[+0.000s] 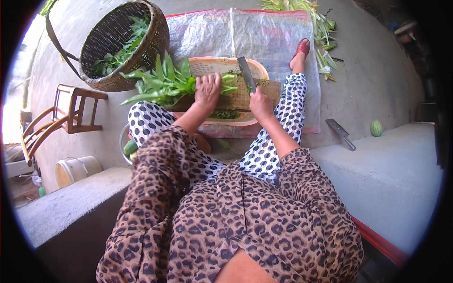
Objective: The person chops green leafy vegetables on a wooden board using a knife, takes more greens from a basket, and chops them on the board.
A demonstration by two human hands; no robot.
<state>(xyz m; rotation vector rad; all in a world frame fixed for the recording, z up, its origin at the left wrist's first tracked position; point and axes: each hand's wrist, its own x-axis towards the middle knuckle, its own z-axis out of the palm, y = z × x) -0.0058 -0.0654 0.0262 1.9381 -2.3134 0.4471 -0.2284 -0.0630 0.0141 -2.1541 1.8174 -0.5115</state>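
Note:
My left hand [207,90] presses a bunch of leafy greens [164,83] onto a wooden cutting board [230,100]. The leaves stick out to the left, and the cut stems poke out to the right of my fingers. In my right hand [261,104] is a cleaver [246,74], its blade pointing away from me, just right of the stem ends. Chopped green bits lie on the board around the blade. The board rests across an orange-rimmed plastic basket [208,63]. More chopped greens [225,115] show inside it, on the side nearer me.
A woven basket [106,46] of greens stands at upper left, above a small wooden chair [76,109] and a white bucket [72,171]. Plastic sheeting [283,35] covers the floor ahead. At right, a second cleaver [340,133] lies near a small striped melon [376,127]. Husks [320,28] lie at upper right.

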